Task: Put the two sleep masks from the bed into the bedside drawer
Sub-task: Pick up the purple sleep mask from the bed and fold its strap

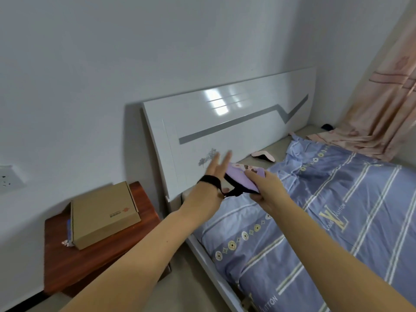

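My right hand grips a purple sleep mask with a small cartoon print, held above the head end of the bed. Its black elastic strap is looped around my left hand, whose fingers are spread apart. A second, pink sleep mask lies on the mattress near the white headboard, beyond both hands. The reddish wooden bedside table stands at the lower left; its drawer front is not visible from here.
A cardboard box sits on the bedside table, with a small item poking out beneath it. A blue striped quilt covers the bed. A pink curtain hangs at the right. A wall socket is at the far left.
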The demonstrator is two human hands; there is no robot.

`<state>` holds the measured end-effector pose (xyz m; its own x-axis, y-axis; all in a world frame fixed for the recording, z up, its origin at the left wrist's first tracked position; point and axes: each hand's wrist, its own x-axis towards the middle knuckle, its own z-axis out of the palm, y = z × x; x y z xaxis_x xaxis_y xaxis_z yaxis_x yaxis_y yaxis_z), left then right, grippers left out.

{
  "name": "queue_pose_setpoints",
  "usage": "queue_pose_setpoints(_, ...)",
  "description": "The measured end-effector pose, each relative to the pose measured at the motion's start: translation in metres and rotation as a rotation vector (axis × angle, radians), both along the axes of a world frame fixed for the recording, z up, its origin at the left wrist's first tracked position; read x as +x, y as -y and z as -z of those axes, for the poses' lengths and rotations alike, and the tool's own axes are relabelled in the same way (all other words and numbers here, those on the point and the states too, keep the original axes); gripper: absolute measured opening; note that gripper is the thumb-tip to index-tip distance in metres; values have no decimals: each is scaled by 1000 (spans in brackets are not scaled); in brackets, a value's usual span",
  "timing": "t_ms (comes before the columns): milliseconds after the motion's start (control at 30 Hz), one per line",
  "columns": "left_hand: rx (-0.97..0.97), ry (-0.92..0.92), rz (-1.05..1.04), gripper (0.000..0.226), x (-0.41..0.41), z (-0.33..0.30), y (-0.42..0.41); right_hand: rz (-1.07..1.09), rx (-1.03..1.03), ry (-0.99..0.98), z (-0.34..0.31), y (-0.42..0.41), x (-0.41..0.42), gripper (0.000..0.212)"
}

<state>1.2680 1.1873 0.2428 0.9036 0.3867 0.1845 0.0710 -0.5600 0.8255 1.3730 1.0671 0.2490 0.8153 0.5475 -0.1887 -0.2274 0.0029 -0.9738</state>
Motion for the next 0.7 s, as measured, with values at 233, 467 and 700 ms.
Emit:
queue_pose_setpoints(233,464,-4,131,74,-17,-2,-5,-387,-102,-3,-5,9,5,17)
queue_pose_setpoints(467,-663,548,52,42,-25,-50,25,-266,-88,32,8,11,16,15)
queue_pose_setpoints(700,-127,-592,566,25,-30,-47,30,51,-115,232,-10,1,11,14)
